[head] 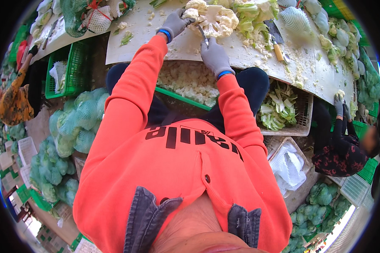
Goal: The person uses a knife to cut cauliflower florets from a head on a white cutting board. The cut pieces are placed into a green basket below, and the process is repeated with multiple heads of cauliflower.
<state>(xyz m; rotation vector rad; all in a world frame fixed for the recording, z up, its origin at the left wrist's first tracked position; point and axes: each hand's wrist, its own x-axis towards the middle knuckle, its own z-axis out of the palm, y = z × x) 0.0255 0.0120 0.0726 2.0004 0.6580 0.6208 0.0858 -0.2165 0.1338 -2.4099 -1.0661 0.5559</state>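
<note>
My left hand [176, 24], in a grey glove, grips a cauliflower floret [190, 14] at the left side of a cut cauliflower head [218, 21]. The head lies on the white tabletop [136, 44] with its branching stem side showing. In my right hand [216, 57], also gloved, is a small knife [203, 34], its blade pointing up at the stems near the floret. The knife's handle is mostly hidden in my fist. Below the table edge, between my knees, a green crate [183, 98] holds many loose cauliflower florets [190, 80].
Cauliflower leaves [256, 19] lie right of the head, beside a wooden-handled cleaver [276, 41]. A crate [308, 110] of leaf trimmings [277, 110] stands by my right knee. Netted cauliflowers [96, 19] sit at the left. Co-workers sit at left [17, 98] and right [338, 151].
</note>
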